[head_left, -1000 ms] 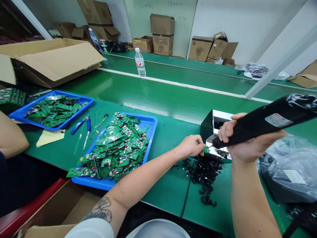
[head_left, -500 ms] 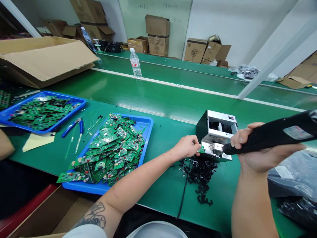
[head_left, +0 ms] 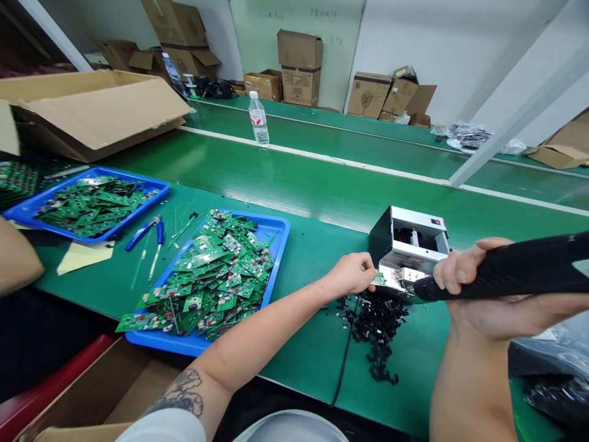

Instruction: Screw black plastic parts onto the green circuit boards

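My right hand (head_left: 478, 288) is wrapped around a black electric screwdriver (head_left: 534, 270), held nearly level. Its tip points left, close to the metal front ledge of a small black-and-silver screw feeder (head_left: 381, 238); whether it touches a screw I cannot make out. A small green circuit board (head_left: 380, 279) is pinched between the thumb and fingers of my left hand (head_left: 353, 274), at the left end of that ledge. Left of my forearm, a heap of similar circuit boards (head_left: 230, 270) fills a blue tray (head_left: 281, 236). Small black pieces (head_left: 380, 328) lie scattered below the feeder.
A second blue tray (head_left: 162, 191) holds more boards, with blue-handled pliers (head_left: 159, 232) nearby. A black cable (head_left: 343, 368) runs to the front edge. A water bottle (head_left: 258, 120) and a large carton (head_left: 105, 116) stand behind. Another person's arm (head_left: 16, 258) is at left.
The view has shifted slightly, so the scene sits further right. The screwdriver's rear end has dropped, bringing it closer to level, with its tip lower at the feeder. The left hand stays beside the ledge.
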Action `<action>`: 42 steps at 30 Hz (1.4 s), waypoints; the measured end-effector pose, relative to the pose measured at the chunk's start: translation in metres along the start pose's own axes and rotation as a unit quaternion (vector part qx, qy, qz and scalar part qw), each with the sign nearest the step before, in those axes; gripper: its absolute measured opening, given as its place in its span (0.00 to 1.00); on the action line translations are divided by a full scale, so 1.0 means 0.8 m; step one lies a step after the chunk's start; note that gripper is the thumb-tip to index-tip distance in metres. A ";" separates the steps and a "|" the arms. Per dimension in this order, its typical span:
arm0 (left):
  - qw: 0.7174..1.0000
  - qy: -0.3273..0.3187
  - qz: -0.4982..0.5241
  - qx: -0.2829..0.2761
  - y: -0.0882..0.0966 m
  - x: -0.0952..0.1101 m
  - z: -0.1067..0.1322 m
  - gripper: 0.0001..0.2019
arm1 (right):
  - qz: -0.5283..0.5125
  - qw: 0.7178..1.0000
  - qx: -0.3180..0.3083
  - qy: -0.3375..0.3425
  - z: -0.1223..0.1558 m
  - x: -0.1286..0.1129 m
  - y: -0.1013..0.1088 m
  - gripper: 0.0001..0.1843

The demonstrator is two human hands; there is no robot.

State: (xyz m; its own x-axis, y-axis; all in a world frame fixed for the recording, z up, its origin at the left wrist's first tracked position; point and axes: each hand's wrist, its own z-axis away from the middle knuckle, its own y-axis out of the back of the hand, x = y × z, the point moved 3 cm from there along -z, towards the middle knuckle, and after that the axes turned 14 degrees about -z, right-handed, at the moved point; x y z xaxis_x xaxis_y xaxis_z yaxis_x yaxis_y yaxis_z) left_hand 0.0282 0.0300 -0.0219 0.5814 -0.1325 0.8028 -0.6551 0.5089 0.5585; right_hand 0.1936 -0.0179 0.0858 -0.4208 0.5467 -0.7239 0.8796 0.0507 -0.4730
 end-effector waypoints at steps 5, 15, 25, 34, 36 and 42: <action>1.000 0.003 0.003 0.001 -0.001 0.000 0.000 0.07 | -0.016 0.999 -0.032 0.017 -0.010 0.001 -0.029 0.42; 1.000 -0.001 0.008 0.003 0.001 0.004 0.000 0.06 | -0.037 0.998 -0.056 -0.015 -0.014 0.019 -0.030 0.42; 1.000 0.006 0.008 0.004 -0.001 0.002 -0.001 0.06 | -0.039 0.997 -0.067 -0.021 -0.010 0.025 -0.033 0.43; 1.000 0.004 0.013 0.000 -0.003 -0.002 -0.004 0.06 | -0.053 0.992 -0.110 -0.030 -0.002 0.031 -0.038 0.43; 1.000 0.007 0.013 -0.002 -0.004 -0.002 -0.004 0.06 | -0.051 0.993 -0.105 -0.031 -0.001 0.031 -0.037 0.42; 0.998 0.028 0.045 -0.028 -0.006 -0.004 -0.004 0.06 | -0.026 0.997 0.068 0.016 -0.006 0.005 0.013 0.44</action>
State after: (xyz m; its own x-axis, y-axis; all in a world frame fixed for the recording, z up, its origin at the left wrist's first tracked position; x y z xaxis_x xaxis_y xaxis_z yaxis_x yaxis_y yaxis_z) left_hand 0.0309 0.0306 -0.0277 0.5485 -0.0364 0.8354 -0.6793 0.5631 0.4705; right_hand 0.2024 -0.0111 0.0803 -0.4561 0.5723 -0.6815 0.8178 -0.0325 -0.5746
